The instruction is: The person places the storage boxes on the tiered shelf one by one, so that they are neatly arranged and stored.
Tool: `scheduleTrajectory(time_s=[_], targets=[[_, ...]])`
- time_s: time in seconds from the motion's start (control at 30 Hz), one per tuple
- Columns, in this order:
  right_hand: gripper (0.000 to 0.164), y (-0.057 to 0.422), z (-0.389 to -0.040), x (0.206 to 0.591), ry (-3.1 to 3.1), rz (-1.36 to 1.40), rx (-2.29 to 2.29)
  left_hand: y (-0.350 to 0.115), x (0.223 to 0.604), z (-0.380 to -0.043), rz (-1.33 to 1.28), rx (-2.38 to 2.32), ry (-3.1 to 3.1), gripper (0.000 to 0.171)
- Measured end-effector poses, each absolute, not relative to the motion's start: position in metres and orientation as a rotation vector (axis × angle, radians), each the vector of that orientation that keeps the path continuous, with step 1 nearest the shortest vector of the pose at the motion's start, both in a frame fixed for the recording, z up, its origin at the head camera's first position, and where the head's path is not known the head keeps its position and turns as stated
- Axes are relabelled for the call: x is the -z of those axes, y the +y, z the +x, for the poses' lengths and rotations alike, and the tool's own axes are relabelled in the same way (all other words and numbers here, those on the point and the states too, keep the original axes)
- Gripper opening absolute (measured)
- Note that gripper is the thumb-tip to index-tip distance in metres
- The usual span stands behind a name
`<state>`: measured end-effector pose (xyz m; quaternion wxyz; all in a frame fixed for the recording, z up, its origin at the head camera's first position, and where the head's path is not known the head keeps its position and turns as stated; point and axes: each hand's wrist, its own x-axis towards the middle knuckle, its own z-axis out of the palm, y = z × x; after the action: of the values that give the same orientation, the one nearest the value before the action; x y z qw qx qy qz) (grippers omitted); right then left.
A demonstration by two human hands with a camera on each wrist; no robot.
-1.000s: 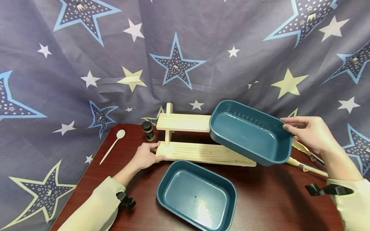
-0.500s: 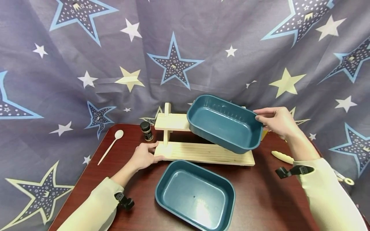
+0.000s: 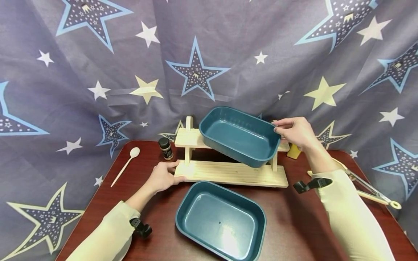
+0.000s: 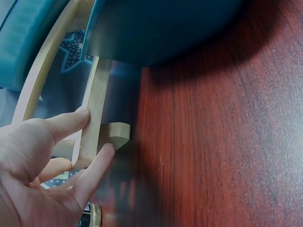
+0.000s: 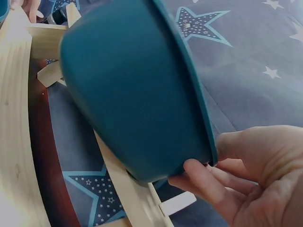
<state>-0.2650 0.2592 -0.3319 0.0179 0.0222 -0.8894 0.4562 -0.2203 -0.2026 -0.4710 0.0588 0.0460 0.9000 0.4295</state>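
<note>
My right hand [image 3: 295, 132] pinches the right rim of a blue-green plastic basin [image 3: 241, 137], which sits tilted over the upper board of a two-tier wooden rack [image 3: 228, 173]. In the right wrist view the basin's underside [image 5: 128, 94] is close to or touching that board; contact is hard to tell. My left hand [image 3: 164, 176] grips the left end of the rack's lower board, thumb and fingers on either side of the wood [image 4: 94, 104]. A second blue-green basin [image 3: 220, 221] rests on the table in front of the rack.
A black-capped spice jar [image 3: 166, 148] stands left of the rack, beside a white spoon [image 3: 125, 165]. Tongs [image 3: 369, 190] and a yellow object [image 3: 294, 151] lie to the right. A starry curtain [image 3: 209, 72] hangs behind. Part of a white dish [image 3: 124, 250] shows under the left sleeve.
My right hand has carried the basin leftward and slightly up from the rack's right side to above its upper board. My left hand keeps its grip on the lower board.
</note>
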Motion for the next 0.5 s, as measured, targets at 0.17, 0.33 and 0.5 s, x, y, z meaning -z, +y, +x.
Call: scheduleTrajectory(time_s=[0.17,0.33,0.5], targets=[[0.031,0.252,-0.267,0.33,-2.772,0.029,-1.339,-0.201,0.469,-0.219,0.14,-1.3,2.731,0.083],[0.028,0.246,-0.27,0.33,-2.759,0.015,-1.239,-0.202,0.466,-0.218,0.141,-1.263,2.751,0.083],[0.028,0.244,-0.271,0.333,-2.74,-0.02,-1.183,-0.202,0.465,-0.218,0.176,-1.117,2.845,0.084]])
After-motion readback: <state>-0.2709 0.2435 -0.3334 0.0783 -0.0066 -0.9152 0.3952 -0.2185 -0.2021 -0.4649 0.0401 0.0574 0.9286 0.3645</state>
